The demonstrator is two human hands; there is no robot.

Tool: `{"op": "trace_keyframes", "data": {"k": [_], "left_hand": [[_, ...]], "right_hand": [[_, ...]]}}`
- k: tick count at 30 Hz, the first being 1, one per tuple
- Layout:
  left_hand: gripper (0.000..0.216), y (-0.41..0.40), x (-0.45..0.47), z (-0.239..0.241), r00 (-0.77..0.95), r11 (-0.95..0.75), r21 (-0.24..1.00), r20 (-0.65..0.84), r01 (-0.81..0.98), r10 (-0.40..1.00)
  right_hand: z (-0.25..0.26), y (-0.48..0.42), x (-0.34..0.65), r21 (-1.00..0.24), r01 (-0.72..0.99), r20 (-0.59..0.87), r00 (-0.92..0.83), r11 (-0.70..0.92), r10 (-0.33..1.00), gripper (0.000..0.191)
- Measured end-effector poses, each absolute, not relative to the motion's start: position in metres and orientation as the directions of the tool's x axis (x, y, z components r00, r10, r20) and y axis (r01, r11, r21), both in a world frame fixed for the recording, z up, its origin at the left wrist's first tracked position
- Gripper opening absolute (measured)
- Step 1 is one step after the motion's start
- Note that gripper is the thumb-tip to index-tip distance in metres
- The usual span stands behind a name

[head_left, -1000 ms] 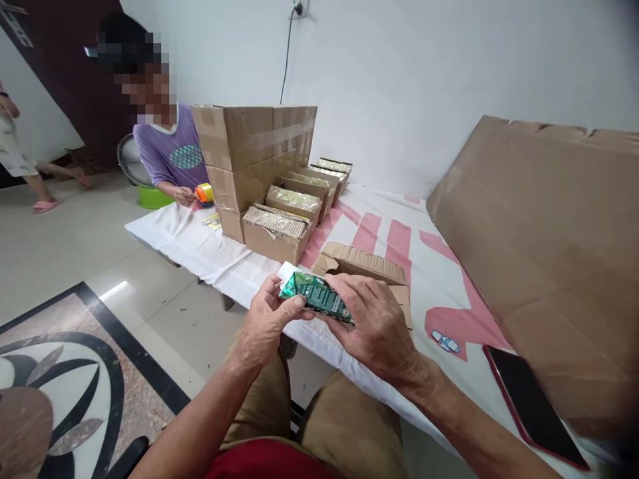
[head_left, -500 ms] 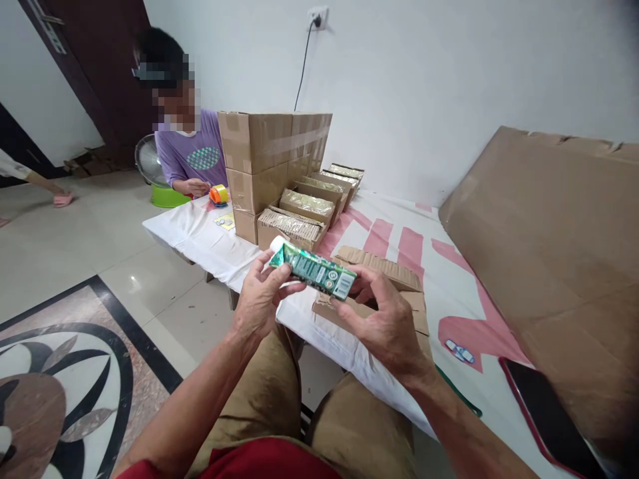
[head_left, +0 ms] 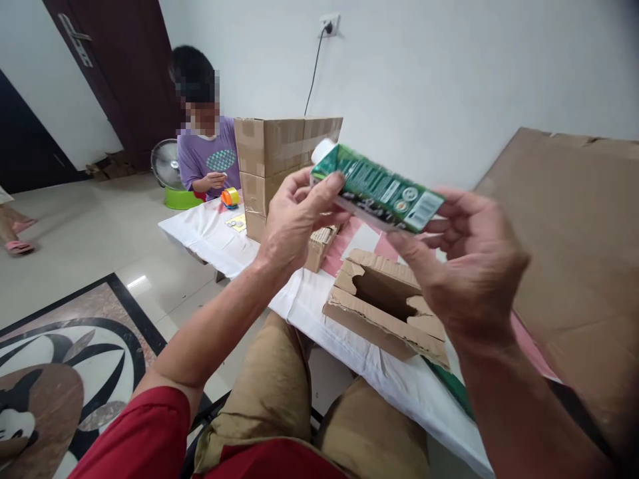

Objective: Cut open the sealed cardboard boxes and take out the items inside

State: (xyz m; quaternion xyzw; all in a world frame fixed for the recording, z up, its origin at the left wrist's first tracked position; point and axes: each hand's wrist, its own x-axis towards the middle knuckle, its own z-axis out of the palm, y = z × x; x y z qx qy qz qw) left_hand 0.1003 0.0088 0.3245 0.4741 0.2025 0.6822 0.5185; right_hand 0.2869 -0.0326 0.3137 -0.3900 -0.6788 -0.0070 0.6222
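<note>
A green drink carton [head_left: 382,188] with a white cap hangs tilted in the air, its barcode end to the right. My left hand [head_left: 299,216] is closed on the capped end, thumb on the printed face. At the barcode end, my right hand [head_left: 464,259] grips it between thumb and fingers. Below the carton, an open cardboard box [head_left: 372,329] with torn flaps sits at the table's front edge, partly covered by my right hand.
Taped cardboard boxes [head_left: 282,143] stand stacked at the table's far left. Behind them a person in a purple shirt [head_left: 227,143] sits near an orange and yellow object [head_left: 230,197]. A large cardboard sheet [head_left: 569,246] leans at the right. A plug [head_left: 328,28] is in the wall socket.
Both hands have raised the drink carton higher and closer to my face, moving it right. The open box below shows more now. My view has shifted slightly left.
</note>
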Motion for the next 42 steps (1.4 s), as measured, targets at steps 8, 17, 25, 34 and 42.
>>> {"op": "trace_keyframes", "data": {"k": [8,17,25,34,42], "left_hand": [[0.027,-0.005,0.075,0.37,-0.024,-0.47,0.803,0.497,-0.366,0.867],[0.06,0.007,-0.002,0.203,-0.135,-0.084,0.939,0.041,-0.333,0.99],[0.054,0.018,-0.016,0.119,-0.195,0.184,0.903,-0.275,-0.387,0.941],[0.04,0.113,0.017,0.085,-0.246,0.222,0.903,-0.325,-0.368,0.913],[0.034,0.16,0.029,0.07,-0.323,0.189,0.94,-0.28,-0.286,0.904]], "right_hand": [[0.336,-0.026,0.263,-0.372,0.489,0.919,0.076,0.789,0.386,0.042],[0.196,-0.025,0.2,-0.613,0.595,0.634,-0.023,0.52,0.773,0.046],[0.108,-0.001,0.176,-0.74,0.637,0.262,-0.024,0.217,0.965,0.05],[0.076,0.076,0.188,-0.702,0.71,0.174,0.089,0.06,0.981,0.053],[0.063,0.116,0.185,-0.703,0.711,0.143,0.163,-0.016,0.976,0.054]]}}
